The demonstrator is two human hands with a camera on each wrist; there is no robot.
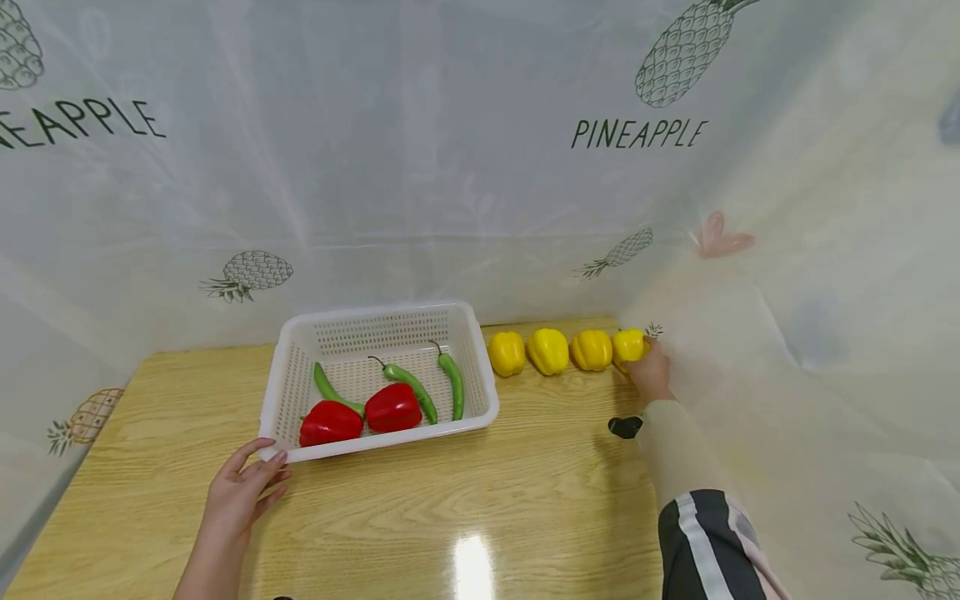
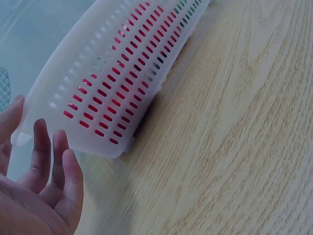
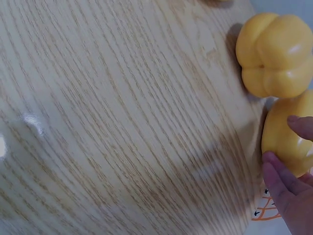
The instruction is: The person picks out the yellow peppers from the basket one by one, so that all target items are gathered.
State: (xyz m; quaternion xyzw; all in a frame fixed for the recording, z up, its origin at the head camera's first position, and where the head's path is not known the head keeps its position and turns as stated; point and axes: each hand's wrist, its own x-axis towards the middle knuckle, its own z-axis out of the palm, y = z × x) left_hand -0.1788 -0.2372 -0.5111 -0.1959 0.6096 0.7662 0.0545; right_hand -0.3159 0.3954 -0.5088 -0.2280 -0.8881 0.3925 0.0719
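Note:
A white plastic basket (image 1: 378, 446) holds two red bell peppers (image 1: 395, 407) and several green chili peppers (image 1: 455, 385). At its near left corner my left hand (image 1: 243, 487) grips the rim with thumb and forefinger, while the other fingers (image 2: 71, 181) hang loosely bent outside the perforated wall. Several yellow bell peppers (image 1: 548, 351) form a row to the right of the basket. My right hand (image 1: 651, 373) grips the rightmost yellow bell pepper (image 3: 283, 132), with thumb and fingers on different sides of it. Right beside that one sits another yellow bell pepper (image 3: 276, 54).
The wooden table (image 1: 540, 500) runs toward me, with light glaring off its near part. A pale plastic sheet (image 1: 420, 167) printed with pineapples hangs behind the table and at both sides. It comes close by my right arm.

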